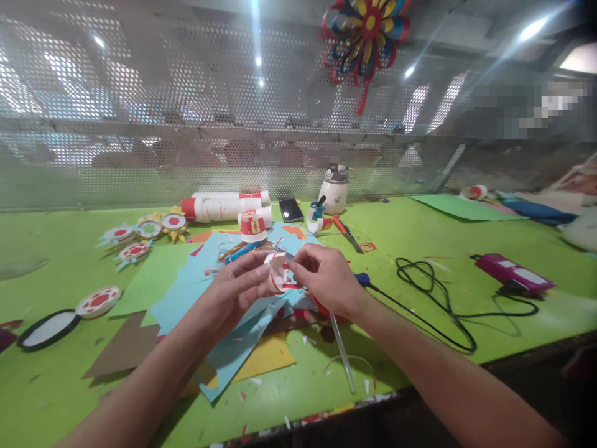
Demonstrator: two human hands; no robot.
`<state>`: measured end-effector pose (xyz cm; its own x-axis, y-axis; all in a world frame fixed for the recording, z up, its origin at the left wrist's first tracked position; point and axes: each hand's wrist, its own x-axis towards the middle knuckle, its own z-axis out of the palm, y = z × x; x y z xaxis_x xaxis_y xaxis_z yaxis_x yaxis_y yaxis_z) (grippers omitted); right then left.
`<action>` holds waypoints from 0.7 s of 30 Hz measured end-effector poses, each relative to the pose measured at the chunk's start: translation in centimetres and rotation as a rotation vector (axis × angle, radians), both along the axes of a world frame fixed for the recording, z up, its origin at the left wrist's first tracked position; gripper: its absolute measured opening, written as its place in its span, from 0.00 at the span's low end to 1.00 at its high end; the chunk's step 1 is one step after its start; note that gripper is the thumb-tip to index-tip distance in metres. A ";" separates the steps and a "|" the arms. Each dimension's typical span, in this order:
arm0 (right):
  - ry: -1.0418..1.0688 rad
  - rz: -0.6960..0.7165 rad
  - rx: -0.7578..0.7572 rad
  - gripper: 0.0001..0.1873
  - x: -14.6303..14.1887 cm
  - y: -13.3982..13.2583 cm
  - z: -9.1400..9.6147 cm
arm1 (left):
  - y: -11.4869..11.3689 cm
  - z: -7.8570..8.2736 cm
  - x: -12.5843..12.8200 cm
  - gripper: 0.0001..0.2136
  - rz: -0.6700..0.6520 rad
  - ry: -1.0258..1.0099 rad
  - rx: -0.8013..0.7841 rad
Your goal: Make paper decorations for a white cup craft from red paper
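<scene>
Both hands meet above the middle of the green bench point(420, 230). The left hand point(236, 289) curls in from the left, thumb and fingertips pinching a small white-and-red paper piece point(278, 274). The right hand point(326, 280) pinches the same piece from its right side, fingers drawn close together. The piece is held just off the bench, over a loose pile of blue paper sheets point(186, 292).

A yellow sheet point(270, 358) and a brown sheet point(124, 348) stick out from under the pile. A clear glue stick point(344, 358) lies slanted below the right wrist.

Behind the hands stands a red-and-white paper cup figure point(252, 226), with white paper rolls point(221, 207) and a dark phone point(291, 210) beyond it. A white jug point(334, 188) sits near the perforated metal screen point(140, 124). Orange-handled scissors point(347, 234) lie right of the figure.

Round paper medallions point(135, 239) are grouped at far left. A black cable point(436, 298) loops towards a purple device point(513, 272) on the right. A paper pinwheel point(366, 31) hangs on the screen above.
</scene>
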<state>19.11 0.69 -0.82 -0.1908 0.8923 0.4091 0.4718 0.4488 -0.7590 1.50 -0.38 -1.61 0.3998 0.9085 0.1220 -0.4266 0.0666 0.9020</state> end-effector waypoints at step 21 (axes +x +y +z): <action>-0.050 0.004 0.114 0.09 0.0 -0.2 0.1 | -0.1 -0.1 -0.1 0.12 0.005 0.021 0.024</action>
<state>19.08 0.47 -0.77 -0.2171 0.8395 0.4981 0.5054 0.5332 -0.6784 1.40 -0.43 -1.69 0.3976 0.9076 0.1350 -0.4077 0.0429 0.9121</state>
